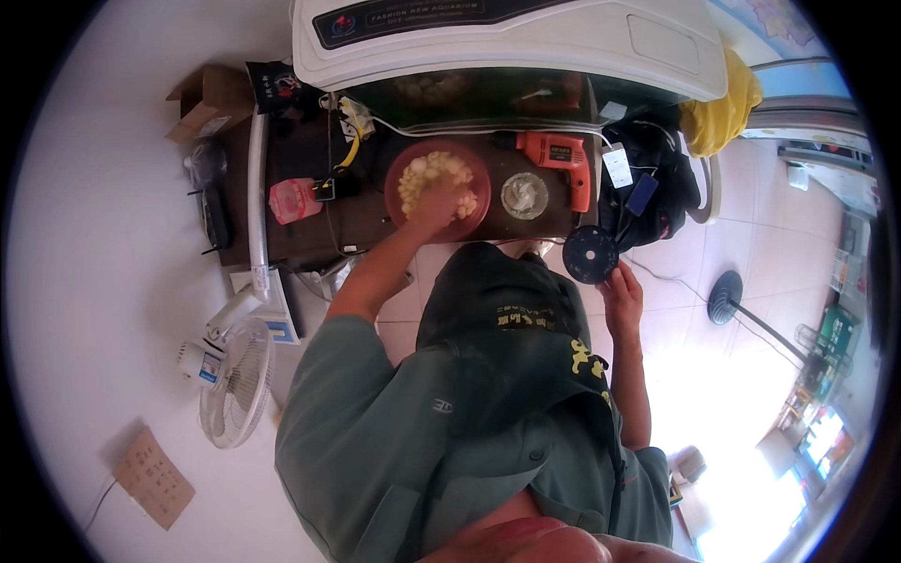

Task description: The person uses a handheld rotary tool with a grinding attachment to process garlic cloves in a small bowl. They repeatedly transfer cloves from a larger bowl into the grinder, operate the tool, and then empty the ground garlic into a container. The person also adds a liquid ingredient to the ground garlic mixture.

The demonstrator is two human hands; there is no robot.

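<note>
My left hand [438, 203] is in a round red plastic bowl [479, 218] of small pale yellow pieces [436, 165], over the bowl's near part; its fingers are blurred, so I cannot tell whether they grip a piece. My right hand [622, 299] holds a black disc [590, 271] with a light centre spot by its near edge, beyond the table's front edge. Between the bowl and a red power drill [556, 149] stands a small clear dish [524, 196] with whitish contents.
Behind the dark wooden table [303, 243] stands an aquarium with a white hood [514, 42]. A red and white packet [295, 200] lies left of the bowl. Right of the table are a white power strip [618, 165], a phone [642, 195] and a black bag [679, 211]. A fan [236, 383] stands at left.
</note>
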